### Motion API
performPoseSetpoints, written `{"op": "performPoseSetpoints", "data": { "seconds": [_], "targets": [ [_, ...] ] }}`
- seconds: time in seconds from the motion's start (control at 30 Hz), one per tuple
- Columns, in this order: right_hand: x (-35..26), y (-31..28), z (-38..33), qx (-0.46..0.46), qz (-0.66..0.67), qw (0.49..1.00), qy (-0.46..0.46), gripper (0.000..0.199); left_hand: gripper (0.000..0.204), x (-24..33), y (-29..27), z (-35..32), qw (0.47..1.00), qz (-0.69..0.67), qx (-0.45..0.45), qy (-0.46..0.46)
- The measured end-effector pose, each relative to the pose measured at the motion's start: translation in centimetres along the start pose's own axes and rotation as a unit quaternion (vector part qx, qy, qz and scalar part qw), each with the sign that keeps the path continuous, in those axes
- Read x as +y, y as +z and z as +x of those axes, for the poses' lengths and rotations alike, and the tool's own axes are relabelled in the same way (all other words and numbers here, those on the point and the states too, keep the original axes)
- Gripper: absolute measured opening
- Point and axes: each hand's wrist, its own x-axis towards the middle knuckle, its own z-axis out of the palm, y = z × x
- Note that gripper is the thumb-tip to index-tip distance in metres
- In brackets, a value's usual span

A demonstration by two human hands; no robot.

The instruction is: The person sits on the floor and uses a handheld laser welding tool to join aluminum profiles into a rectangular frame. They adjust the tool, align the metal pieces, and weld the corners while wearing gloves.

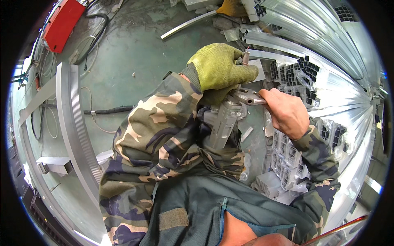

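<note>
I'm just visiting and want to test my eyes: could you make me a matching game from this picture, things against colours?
Things:
1. glove on the left hand
2. box on the floor
3. tool gripped by both hands
4. sleeves

Colours:
a. red
b. camouflage
c. yellow-green
d. grey metal

Pairs: 1-c, 2-a, 3-d, 4-b

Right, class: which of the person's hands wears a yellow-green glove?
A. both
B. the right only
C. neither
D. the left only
D: the left hand is covered by the yellow-green glove, while the right hand is bare where it grips the grey metal tool.
</note>
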Motion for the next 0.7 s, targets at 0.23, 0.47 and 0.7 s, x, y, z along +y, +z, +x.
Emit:
{"op": "performPoseSetpoints", "data": {
  "seconds": [0.23, 0.47, 0.7],
  "targets": [
    [-0.5, -0.6, 0.2, 0.004, -0.021, 1.000, -0.008, 0.037, 0.045, -0.2, 0.0, -0.1, 1.000, 0.007, 0.001, -0.001],
    [-0.2, -0.3, -0.3, -0.004, -0.021, 1.000, 0.011, 0.036, 0.046, -0.1, 0.2, 0.2, 1.000, -0.006, -0.014, -0.004],
    [-0.3, 0.1, -0.5, 0.005, -0.032, 0.999, 0.017, 0.037, 0.048, -0.7, 0.2, 0.2, 0.999, 0.030, 0.013, 0.031]
  ]
}}
